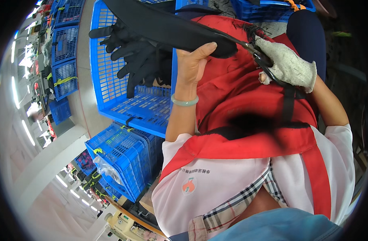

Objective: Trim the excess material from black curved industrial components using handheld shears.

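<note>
My left hand (191,64), bare with a pale bangle at the wrist, grips a long, smooth black padded strip (164,27). Its thumb lies on top, near the strip's rounded end, and the other fingers are hidden underneath. In my right hand (288,62), covered by an off-white knitted glove, is a pair of scissors (263,60) with dark handles. Their blades point left and lie along the edge of the strip's rounded end; whether they are cutting cannot be made out. Beneath both hands spreads a red apron (232,94) over my lap, with dark thread scraps on it.
A blue plastic crate (131,116) stands at my left, holding several black finger-shaped fabric pieces (146,58). More blue crates (119,154) are stacked nearer, and others (65,52) line the far left. Another blue crate (268,14) sits beyond my knees. A sewing machine (125,227) shows at the lower left.
</note>
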{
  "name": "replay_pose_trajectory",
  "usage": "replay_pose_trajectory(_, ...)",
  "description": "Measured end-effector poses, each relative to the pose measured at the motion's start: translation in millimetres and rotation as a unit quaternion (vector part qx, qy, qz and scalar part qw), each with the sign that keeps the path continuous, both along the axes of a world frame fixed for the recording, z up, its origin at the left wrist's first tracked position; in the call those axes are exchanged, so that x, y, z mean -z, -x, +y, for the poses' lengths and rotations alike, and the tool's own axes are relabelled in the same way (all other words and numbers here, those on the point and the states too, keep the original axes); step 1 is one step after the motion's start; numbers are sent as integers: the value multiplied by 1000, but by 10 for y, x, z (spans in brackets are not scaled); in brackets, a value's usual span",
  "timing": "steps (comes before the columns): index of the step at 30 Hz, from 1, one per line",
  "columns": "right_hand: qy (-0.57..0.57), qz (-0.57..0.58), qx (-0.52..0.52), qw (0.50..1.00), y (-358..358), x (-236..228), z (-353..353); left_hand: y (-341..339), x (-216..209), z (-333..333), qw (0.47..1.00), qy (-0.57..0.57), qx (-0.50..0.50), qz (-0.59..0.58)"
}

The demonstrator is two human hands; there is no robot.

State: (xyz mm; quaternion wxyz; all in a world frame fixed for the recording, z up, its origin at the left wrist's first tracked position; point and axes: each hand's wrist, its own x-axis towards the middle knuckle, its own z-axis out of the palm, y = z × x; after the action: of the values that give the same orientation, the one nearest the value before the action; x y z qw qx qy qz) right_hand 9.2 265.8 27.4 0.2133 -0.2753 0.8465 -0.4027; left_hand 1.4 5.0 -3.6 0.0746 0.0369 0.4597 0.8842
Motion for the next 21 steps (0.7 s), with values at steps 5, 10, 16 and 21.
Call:
replay_pose_trajectory(5,39,-131,45,990,-29,28,-26,-20,29,-8,1000,-13,8,-8)
replay_pose_trajectory(10,-32,5,-13,999,-24,-42,-18,-12,13,-17,1000,-11,7,-14)
replay_pose_trajectory(16,42,-95,35,994,-58,102,-4,1,64,-29,1000,-14,23,-6)
replay_pose_trajectory(21,-18,-86,15,996,-23,32,-2,-21,73,-39,1000,-16,20,-15)
